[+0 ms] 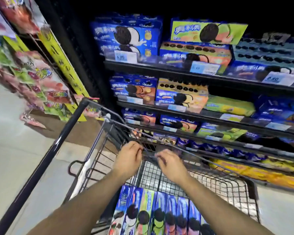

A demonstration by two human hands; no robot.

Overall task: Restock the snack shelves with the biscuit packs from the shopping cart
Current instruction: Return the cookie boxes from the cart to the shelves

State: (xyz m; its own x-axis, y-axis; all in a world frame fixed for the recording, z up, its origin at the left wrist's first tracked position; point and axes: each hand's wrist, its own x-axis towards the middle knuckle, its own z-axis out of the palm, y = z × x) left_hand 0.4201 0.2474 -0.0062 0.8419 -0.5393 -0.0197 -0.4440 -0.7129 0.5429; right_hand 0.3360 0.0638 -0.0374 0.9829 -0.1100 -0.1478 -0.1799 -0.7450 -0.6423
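While left hand [128, 157] and right hand [171, 165] clutch the cart's [92, 164] flap [150, 145] (packs [159, 215] below), a tug may ram shelves [159, 70].

Head camera looks down, close over the cart [227, 187], facing the shelves [159, 70].

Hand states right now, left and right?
Left hand: fingers curled round the black wire flap of the shopping cart.
Right hand: fingers pinching the same flap; blurred.

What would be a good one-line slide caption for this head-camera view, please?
The left hand and right hand grip the shopping cart wire above its upright biscuit packs, beside stocked snack shelves.
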